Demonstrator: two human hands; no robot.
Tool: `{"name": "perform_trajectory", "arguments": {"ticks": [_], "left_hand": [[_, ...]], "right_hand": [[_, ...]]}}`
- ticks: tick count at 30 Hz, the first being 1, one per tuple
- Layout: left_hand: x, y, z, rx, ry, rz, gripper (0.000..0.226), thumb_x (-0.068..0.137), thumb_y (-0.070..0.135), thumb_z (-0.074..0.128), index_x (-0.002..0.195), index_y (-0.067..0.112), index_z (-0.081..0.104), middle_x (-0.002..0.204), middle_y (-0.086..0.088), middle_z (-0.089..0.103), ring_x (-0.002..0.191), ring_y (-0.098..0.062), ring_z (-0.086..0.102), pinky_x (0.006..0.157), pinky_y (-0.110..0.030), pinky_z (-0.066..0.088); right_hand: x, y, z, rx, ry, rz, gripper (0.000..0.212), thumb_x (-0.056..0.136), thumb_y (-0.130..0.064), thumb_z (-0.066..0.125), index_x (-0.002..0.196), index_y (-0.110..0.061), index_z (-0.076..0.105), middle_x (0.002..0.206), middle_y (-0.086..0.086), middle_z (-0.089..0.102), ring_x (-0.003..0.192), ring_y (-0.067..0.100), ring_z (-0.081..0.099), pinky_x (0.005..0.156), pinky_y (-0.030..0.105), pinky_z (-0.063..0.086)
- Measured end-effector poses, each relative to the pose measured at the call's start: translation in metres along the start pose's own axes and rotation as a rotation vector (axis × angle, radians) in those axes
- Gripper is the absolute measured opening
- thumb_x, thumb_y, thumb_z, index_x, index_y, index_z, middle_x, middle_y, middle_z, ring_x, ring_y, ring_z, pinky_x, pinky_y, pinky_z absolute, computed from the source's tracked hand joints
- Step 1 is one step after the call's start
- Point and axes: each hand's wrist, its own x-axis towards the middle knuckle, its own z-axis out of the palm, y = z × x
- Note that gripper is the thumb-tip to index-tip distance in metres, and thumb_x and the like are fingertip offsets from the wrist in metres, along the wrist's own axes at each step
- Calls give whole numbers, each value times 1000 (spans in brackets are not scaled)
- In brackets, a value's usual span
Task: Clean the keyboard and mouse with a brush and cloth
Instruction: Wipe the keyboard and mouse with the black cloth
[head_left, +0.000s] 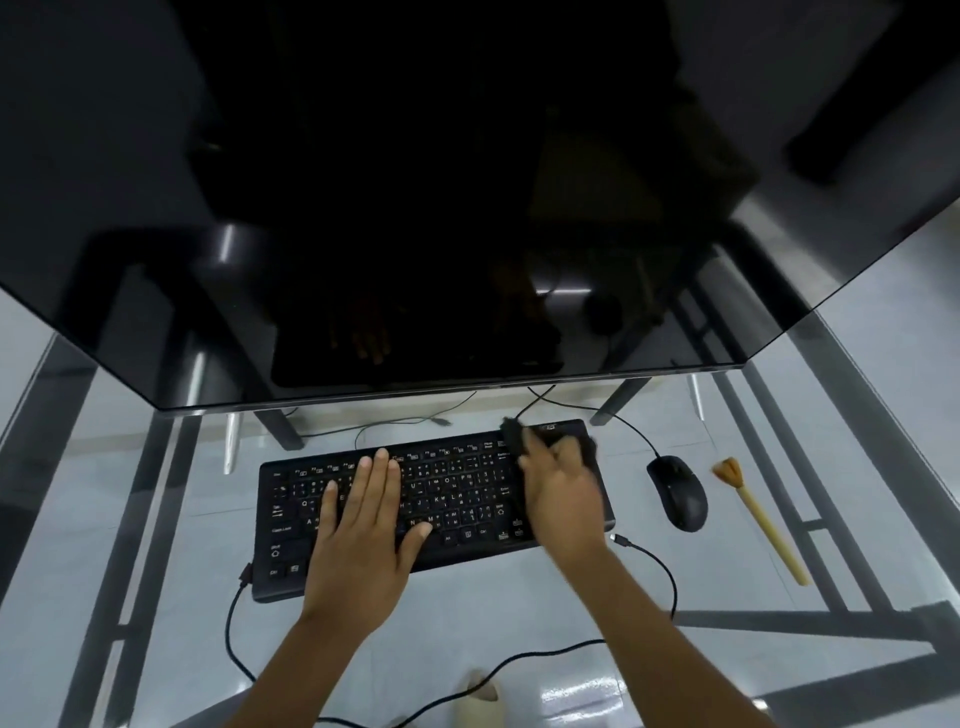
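Observation:
A black keyboard (447, 483) lies on the glass desk (519, 613). My left hand (363, 525) rests flat on its left-middle keys, fingers straight. Over the keyboard's right end, my right hand (563, 493) grips a dark cloth (514, 434), blurred with motion, that sticks out beyond the fingers at the top right corner. A black wired mouse (678, 491) sits to the right of the keyboard. Further right lies a brush (763, 519) with a pale wooden handle and tan bristles, untouched.
A large dark monitor (415, 234) hangs over the back of the desk, its lower edge just behind the keyboard. Black cables (670, 577) loop around the keyboard's front and sides. A sandalled foot (475, 699) shows through the glass below.

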Motion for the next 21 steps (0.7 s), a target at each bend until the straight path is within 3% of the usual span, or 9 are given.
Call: {"name": "perform_trajectory", "arguments": {"ticks": [3,5,9,11,14,18,19,21], "left_hand": [[1,0,0,8,0,7,74,97,59,19,152,8,21,161,-5,16,148,-19,10,117,-46,8],[1,-1,1,15,1,15,74,97,59,19,152,9,20,161,-5,15,149,-18,8,117,-45,7],[1,-1,1,15,7,13,76,97,62,19,152,10,17,161,-4,13,149,-18,5,117,-44,4],[1,-1,1,9,11,15,75,97,61,19,152,10,19,161,-5,14,149,-18,6,118,-43,4],[1,0,0,8,15,16,76,97,62,18,152,9,20,161,-5,16,149,-18,6,118,-43,4],[3,-1,0,-18,10,17,77,96,64,18,152,11,19,161,-3,16,149,-15,4,118,-42,2],[3,-2,0,-22,8,18,77,96,64,19,152,11,19,160,-2,16,148,-15,4,118,-42,2],[3,-2,0,-13,-1,18,77,96,65,18,152,12,18,160,-2,15,148,-15,3,118,-42,2]], "right_hand": [[-31,-12,4,13,-99,-282,33,87,-27,65,120,-24,64,84,4,54,44,19,51,45,30,54],[-24,5,-2,-6,-99,-323,33,87,-31,61,120,-29,63,85,3,54,45,19,52,44,30,53],[17,51,-17,-45,-21,29,36,94,-23,60,130,-22,59,98,14,54,55,32,61,50,36,56],[23,53,-18,-58,-40,101,37,97,-25,53,134,-19,55,102,15,53,61,36,62,55,36,54],[4,34,-14,-45,-51,-45,36,94,-26,59,128,-16,60,93,13,56,49,31,59,45,34,51],[-32,25,-14,-70,-167,-482,38,90,-40,44,119,-25,64,83,3,57,37,16,50,34,26,49],[-26,31,-15,-76,-178,-507,37,89,-40,44,120,-28,61,83,3,57,37,18,50,35,28,49],[-3,45,-17,-50,-113,-339,36,90,-37,47,124,-29,57,88,7,57,41,25,55,37,33,51]]}}
